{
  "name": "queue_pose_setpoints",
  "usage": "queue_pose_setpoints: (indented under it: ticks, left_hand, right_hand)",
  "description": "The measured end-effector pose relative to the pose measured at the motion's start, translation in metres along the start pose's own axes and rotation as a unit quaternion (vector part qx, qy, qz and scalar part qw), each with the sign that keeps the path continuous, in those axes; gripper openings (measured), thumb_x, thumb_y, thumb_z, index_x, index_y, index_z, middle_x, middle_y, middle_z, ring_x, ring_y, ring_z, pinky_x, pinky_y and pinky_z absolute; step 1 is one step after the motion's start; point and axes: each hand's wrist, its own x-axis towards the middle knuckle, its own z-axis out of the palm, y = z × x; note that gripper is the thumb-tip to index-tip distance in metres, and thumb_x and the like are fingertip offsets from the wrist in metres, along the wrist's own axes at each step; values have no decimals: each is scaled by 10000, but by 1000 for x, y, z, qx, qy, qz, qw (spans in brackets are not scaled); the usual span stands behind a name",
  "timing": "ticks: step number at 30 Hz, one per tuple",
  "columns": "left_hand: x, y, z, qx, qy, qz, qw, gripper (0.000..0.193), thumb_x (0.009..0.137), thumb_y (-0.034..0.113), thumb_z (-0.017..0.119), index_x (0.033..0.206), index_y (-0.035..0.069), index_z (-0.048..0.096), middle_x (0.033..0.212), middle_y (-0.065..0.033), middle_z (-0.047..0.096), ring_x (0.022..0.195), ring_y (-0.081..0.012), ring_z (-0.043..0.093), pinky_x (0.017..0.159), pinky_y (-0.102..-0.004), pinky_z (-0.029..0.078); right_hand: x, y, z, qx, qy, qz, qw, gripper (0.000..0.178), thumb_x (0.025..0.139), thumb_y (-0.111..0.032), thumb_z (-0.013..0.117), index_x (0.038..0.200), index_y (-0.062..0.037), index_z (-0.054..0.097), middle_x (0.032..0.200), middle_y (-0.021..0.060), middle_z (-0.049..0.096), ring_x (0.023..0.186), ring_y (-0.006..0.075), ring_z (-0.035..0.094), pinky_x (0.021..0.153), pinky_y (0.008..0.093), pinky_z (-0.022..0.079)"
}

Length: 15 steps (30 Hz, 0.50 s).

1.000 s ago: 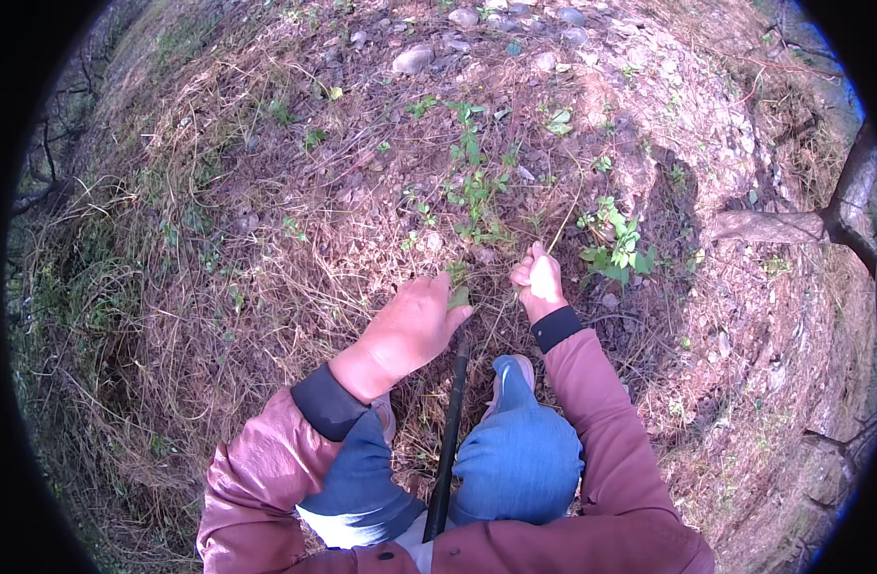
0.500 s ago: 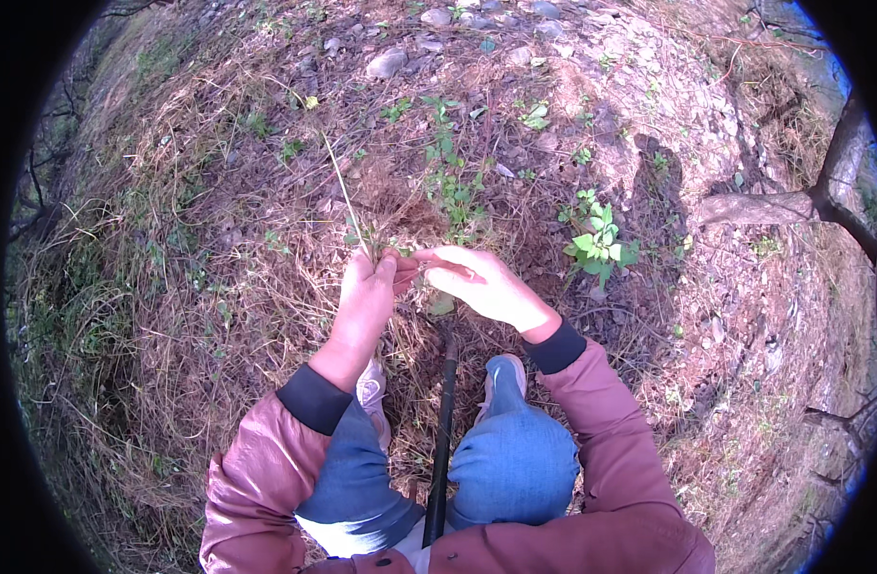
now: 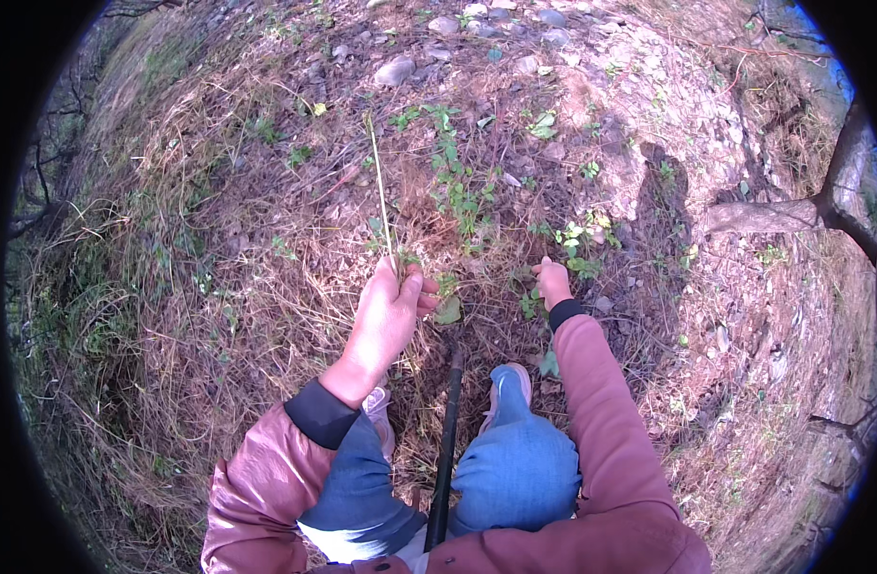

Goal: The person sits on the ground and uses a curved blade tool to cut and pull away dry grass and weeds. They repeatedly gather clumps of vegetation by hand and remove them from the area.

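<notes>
My left hand (image 3: 391, 311) is closed on a thin pale plant stem (image 3: 379, 187), which points up and away from the fist. A few small green leaves show by its fingers. To the right, my right hand (image 3: 553, 282) is closed at the leafy green plant (image 3: 584, 239), whose leaves spread above and beside it. The grip seems to be on its stem, though the fingers partly hide the spot. Between my shoes, a dark pole (image 3: 445, 430) leans from my lap down to the ground.
Dry grass and leaf litter cover the slope. A leafy weed (image 3: 458, 177) grows ahead, between the hands. Grey stones (image 3: 395, 71) lie farther off. On the right a bare tree branch (image 3: 764, 216) juts in, and thicker green growth (image 3: 65, 306) stands at the left.
My right hand has left the left hand and moved right to the leafy plant, whose leaves have shifted. My left hand keeps the stem, which now stands more upright.
</notes>
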Motion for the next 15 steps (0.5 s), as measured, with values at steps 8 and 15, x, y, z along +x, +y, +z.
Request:
queue_pose_setpoints:
  ticks: [8,15]
  left_hand:
    - [-3,2,-5,35,6,3,999,133,1003,84,459,1074,-29,458,924,-143,653,728,-184,657,678,-322,551]
    - [-3,-2,1,18,-23,4,1000,126,1007,83,458,1072,-25,464,922,-131,647,748,-172,651,671,-313,547]
  right_hand:
    - [-19,-28,13,485,-144,14,863,207,959,-218,483,849,-64,566,626,-18,504,457,126,460,397,267,372]
    - [-88,-35,20,437,-31,40,898,199,996,-174,462,826,-73,483,571,-49,333,413,79,277,351,240,214]
